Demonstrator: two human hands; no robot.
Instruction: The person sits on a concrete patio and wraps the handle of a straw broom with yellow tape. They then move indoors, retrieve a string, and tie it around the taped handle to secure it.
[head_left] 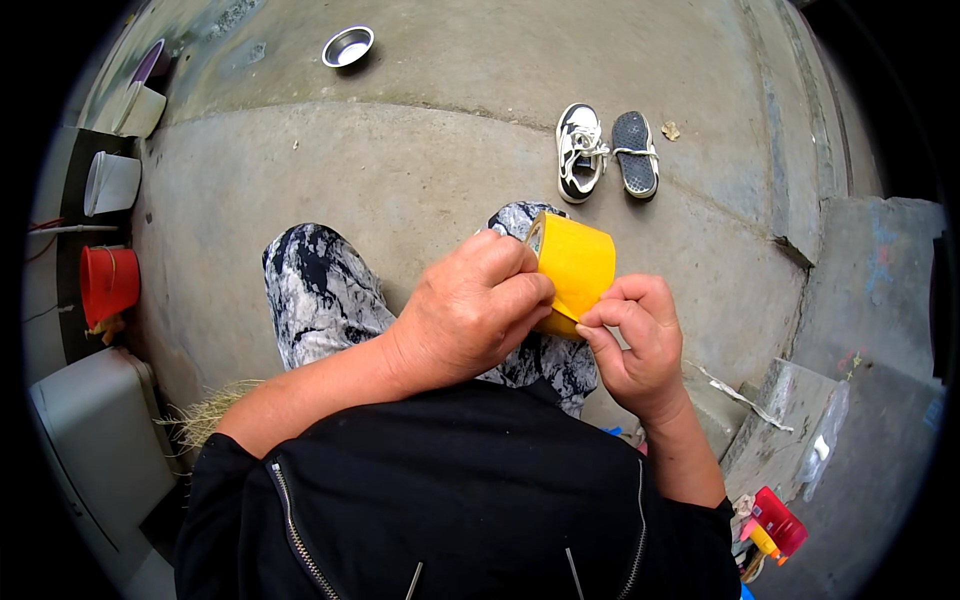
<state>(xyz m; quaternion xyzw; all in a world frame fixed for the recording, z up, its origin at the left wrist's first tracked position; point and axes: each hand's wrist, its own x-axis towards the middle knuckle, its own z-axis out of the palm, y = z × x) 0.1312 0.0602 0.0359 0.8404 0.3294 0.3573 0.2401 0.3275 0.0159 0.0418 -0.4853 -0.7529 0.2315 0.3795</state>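
A wide roll of yellow tape is held up above my right knee, its round side turned partly to the left. My left hand is closed at the roll's left side, thumb and fingers pressed against the tape. At the lower right of the roll, my right hand pinches a lifted edge of the tape between thumb and fingertips. A fold in the yellow strip runs between the two hands. Part of the roll's core shows at its upper left; the left fingertips are partly hidden.
Beyond my knees, a black-and-white sneaker stands beside an overturned shoe on the concrete. A metal bowl lies farther off. Along the left are a red bucket and a white bucket. A concrete block is at the right.
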